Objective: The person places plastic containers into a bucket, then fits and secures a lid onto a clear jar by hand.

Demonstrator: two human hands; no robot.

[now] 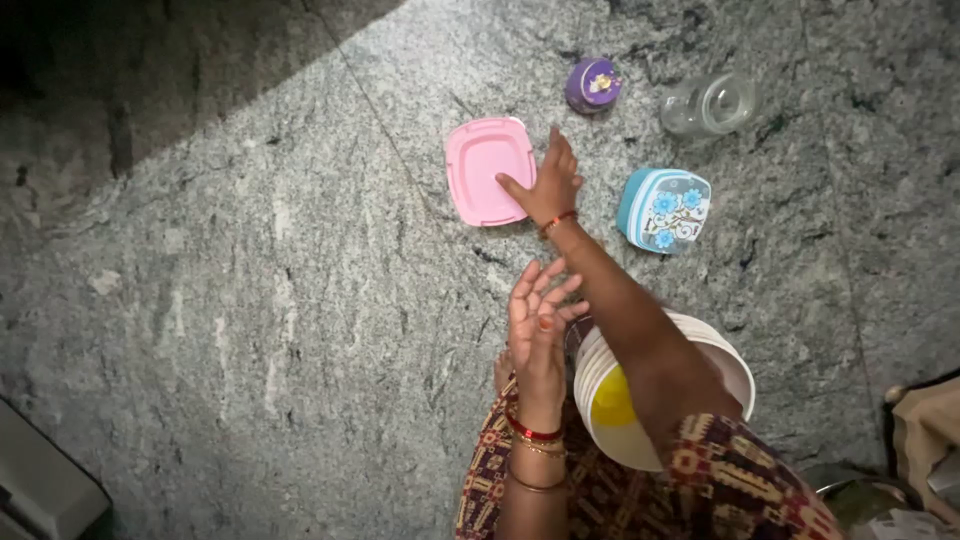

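**Right hand on the pink lid**

I see the pink lid (487, 168) flat on the grey stone floor (250, 300), my right hand (548, 185) spread open, thumb pressing its near edge, gripping nothing. The left hand (538, 320) hovers open and empty, above a stack of white bowls (720, 350). I judge a thumb under the rim would lift the lid cleanly. Nearby: blue patterned box (664, 208), purple cap (593, 84), clear jar (710, 104). The bowls' contents are partly hidden by my arm.
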